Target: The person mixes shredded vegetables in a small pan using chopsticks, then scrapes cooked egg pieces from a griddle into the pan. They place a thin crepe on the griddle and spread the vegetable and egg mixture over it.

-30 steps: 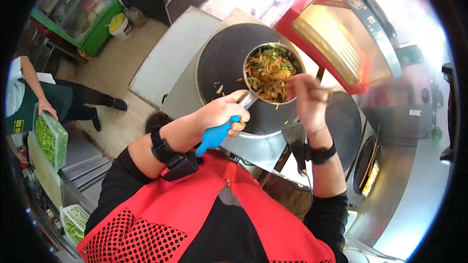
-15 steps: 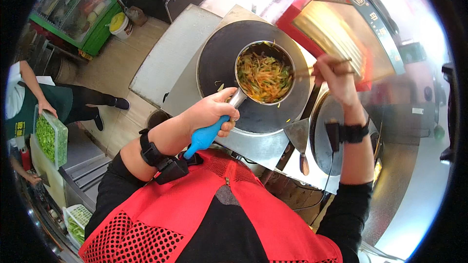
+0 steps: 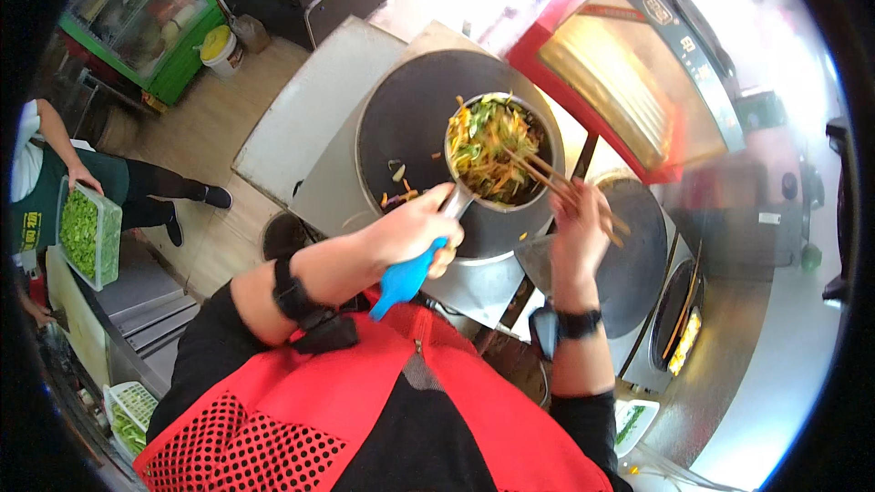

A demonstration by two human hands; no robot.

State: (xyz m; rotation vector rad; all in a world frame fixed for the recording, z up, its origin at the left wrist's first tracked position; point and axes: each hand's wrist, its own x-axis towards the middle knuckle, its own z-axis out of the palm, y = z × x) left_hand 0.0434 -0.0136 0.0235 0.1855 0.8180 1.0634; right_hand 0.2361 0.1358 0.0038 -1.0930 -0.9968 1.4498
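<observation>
My left hand (image 3: 421,230) is closed round the handle of a metal saucepan (image 3: 551,128), whose end is a blue grip (image 3: 407,279). The saucepan is above a round black griddle (image 3: 401,118), full of shredded vegetables (image 3: 492,141) in orange, green and yellow. Pinched in my right hand (image 3: 580,226) is a pair of wooden chopsticks (image 3: 544,173), their tips among the shreds. A few loose shreds (image 3: 401,193) lie on the griddle beside the pan.
A second round griddle (image 3: 629,255) stands to the right, with a red-framed glass warmer case (image 3: 611,82) behind it. A co-worker (image 3: 55,173) at the left holds a clear tub of chopped greens (image 3: 84,235). A yellow-lidded bucket (image 3: 221,50) sits on the floor.
My right hand has come left and toward me, and the chopsticks now reach into the vegetables. The shreds have shifted in the saucepan. More loose shreds show on the griddle.
</observation>
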